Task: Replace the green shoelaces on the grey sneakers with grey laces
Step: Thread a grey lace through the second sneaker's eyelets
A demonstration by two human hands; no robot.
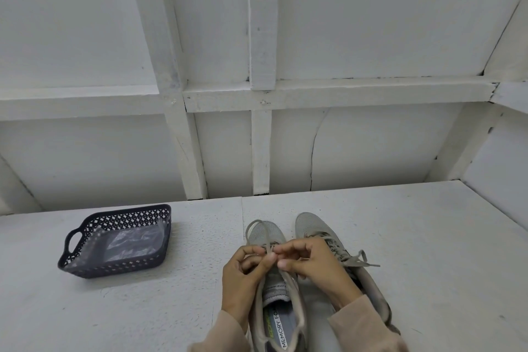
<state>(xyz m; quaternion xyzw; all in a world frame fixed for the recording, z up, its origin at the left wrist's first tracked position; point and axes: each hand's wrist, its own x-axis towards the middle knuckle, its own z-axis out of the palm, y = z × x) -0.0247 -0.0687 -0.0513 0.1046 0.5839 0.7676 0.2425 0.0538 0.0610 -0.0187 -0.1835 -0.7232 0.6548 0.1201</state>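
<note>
Left hand (245, 268) and right hand (311, 260) meet over the sneaker (274, 291) midfoot, each pinching the grey lace (248, 230). Sneaker's long axis runs straight away from them; neither hand nearer.

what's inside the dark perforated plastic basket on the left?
Crumpled clear plastic wrapping lies on the floor of the dark perforated plastic basket. Whatever sits under the wrapping or behind the near wall is hidden; no laces show.

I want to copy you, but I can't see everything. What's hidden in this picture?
Head view only.
Left sneaker eyelets: covered by the left hand and right hand pinching the lace.
Right sneaker heel: hidden behind the right sleeve.
Plastic bag in the basket: contents too blurry.
</note>
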